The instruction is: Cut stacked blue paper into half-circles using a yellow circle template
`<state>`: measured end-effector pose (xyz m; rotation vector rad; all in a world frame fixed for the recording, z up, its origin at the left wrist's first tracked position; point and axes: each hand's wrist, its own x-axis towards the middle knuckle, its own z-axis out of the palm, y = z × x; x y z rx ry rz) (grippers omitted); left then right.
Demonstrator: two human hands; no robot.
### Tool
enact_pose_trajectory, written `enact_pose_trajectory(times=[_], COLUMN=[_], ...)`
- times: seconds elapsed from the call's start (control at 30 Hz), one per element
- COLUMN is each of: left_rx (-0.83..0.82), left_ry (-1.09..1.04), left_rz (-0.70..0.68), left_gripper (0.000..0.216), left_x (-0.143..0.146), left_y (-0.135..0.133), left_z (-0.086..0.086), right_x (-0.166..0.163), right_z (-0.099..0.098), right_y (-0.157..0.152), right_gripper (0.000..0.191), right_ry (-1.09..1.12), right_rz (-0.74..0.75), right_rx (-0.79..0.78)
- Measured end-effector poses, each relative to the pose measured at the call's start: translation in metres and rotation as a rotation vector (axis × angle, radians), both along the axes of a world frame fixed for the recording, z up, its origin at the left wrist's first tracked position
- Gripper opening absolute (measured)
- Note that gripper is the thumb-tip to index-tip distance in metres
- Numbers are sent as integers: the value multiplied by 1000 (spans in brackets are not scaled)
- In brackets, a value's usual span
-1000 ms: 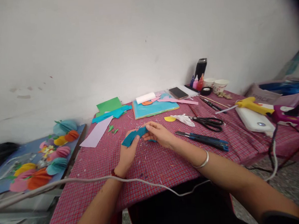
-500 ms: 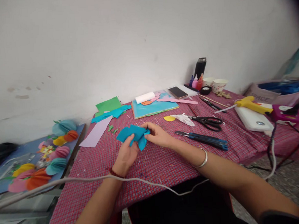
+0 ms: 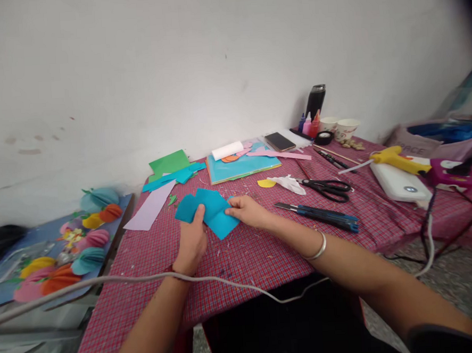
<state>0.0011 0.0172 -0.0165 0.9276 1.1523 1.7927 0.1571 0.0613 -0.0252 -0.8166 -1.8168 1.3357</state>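
1. Blue paper (image 3: 214,212) was held above tbl. (image 3: 245,261), left of cutter (image 3: 326,217).
2. L hand (image 3: 192,243): thumb & fingers were clamped on it, farther from cutter.
3. R hand (image 3: 248,210): fingertips pinched its edge, nearer to cutter.

Wall (image 3: 153,69): I see plain off-white, with brownish scuffs (image 3: 29,152) toward the left.
Checked table (image 3: 146,272): stands by the wall, draped in red patterned cloth.
Blue-topped surface (image 3: 49,231): I make it out lower, left of that table.
Floor (image 3: 458,275): speckled grey, visible to me lower right.
Light: soft, fairly even on my feed.
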Motion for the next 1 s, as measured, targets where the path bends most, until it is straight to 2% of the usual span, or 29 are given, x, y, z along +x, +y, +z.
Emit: enact_pose_trajectory(times=[0.17, 0.37, 0.47, 0.53, 0.63, 0.77, 0.9, 1.0], left_rx=[-53, -165, -256, -261, -185, -112, -73, -69], left_ry=[-216, -265, -349, -383, -353, -267, -156, -20], left_rz=[-144, -170, -257, -315, -358, -351, -271, -296], left_gripper=[39, 34, 27, 26, 34, 42, 40, 35], left_x=[0, -3, -5, -7, -8, -7, -4, -1], left_y=[4, 4, 2, 1, -2, -3, -2, -1], left_z=[5, 2, 7, 10, 12, 11, 11, 8], right_x=[1, -1, -1, -1, -1, 3, 14, 17], right_z=[6, 0, -1, -2, -1, 4, 16, 20], right_y=[-2, -3, -2, -2, -3, -1, 4, 4], right_gripper=[31, 31, 32, 33, 30, 33, 33, 39], right_ry=[-39, -42, -7, 25, 59, 52, 147, 246], right_rz=[-37, -33, -7, 41, 91, 63, 6, 41], right_rx=[133, 114, 89, 87, 108, 112, -43, -184])
